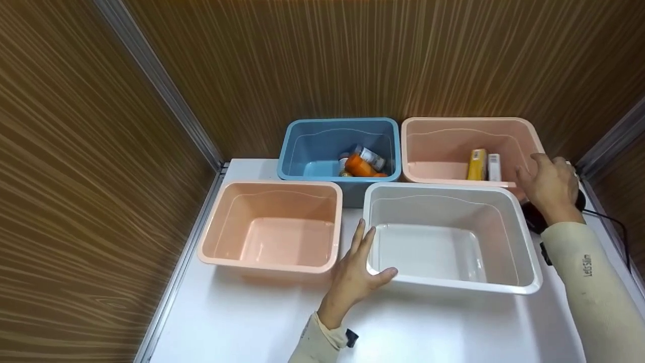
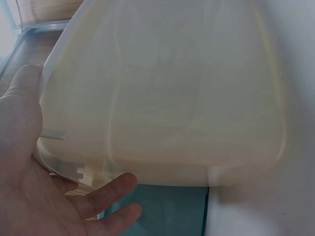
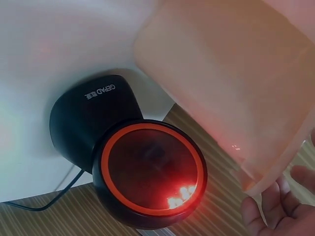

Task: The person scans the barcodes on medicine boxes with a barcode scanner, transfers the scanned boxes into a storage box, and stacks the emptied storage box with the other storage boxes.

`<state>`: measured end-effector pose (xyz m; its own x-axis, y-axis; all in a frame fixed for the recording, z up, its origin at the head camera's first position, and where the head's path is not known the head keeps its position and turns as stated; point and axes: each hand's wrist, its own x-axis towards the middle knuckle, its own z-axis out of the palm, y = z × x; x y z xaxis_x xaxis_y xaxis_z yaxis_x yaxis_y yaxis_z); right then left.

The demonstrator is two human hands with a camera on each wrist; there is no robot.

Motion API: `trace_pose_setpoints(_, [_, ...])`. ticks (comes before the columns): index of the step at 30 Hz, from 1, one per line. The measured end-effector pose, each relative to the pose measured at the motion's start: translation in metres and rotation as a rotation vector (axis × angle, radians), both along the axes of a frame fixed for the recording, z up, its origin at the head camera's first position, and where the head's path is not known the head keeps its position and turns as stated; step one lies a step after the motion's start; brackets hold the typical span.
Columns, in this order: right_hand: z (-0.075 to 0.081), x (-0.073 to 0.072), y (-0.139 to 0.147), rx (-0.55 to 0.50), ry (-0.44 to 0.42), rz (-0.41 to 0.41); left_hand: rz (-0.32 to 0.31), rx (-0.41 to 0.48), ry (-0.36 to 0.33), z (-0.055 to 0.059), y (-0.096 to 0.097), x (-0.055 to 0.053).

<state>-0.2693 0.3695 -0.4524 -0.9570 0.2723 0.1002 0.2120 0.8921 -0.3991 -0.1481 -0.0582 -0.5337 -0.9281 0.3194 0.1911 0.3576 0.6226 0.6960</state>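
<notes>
In the head view, my left hand (image 1: 352, 280) is at the front-left corner of a white bin (image 1: 443, 286), fingers spread along its left rim and thumb at the front rim. The left wrist view shows the bin's outer wall (image 2: 167, 98) with that thumb close against its edge. My right hand (image 1: 552, 186) grips the right rim of the rear peach bin (image 1: 463, 121). Its fingertips curl at the rim's corner in the right wrist view. Inside that bin stand a yellow box (image 1: 476, 164) and a white box (image 1: 494, 167).
A blue bin (image 1: 342, 121) at the back holds several bottles, one an orange bottle (image 1: 359, 165). Another peach bin (image 1: 269, 265) stands front left. Beside the rear peach bin sits a black scanner (image 3: 98, 118), lit red, with a cable (image 1: 612, 220). Wood-grain panels (image 1: 327, 55) enclose the table.
</notes>
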Motion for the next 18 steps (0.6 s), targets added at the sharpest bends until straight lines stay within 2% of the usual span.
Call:
trace_pose_setpoints(8, [0.006, 0.006, -0.007, -0.027, 0.031, 0.035, -0.013, 0.006, 0.038, 0.0, -0.001, 0.001])
trace_pose_setpoints(13, [0.013, 0.013, -0.018, -0.099, 0.104, 0.104, 0.002, -0.021, 0.018, 0.001, -0.001, 0.001])
trace_pose_setpoints(18, [0.023, 0.028, -0.024, -0.186, 0.159, 0.188, 0.004, -0.031, -0.011, 0.001, -0.001, 0.001])
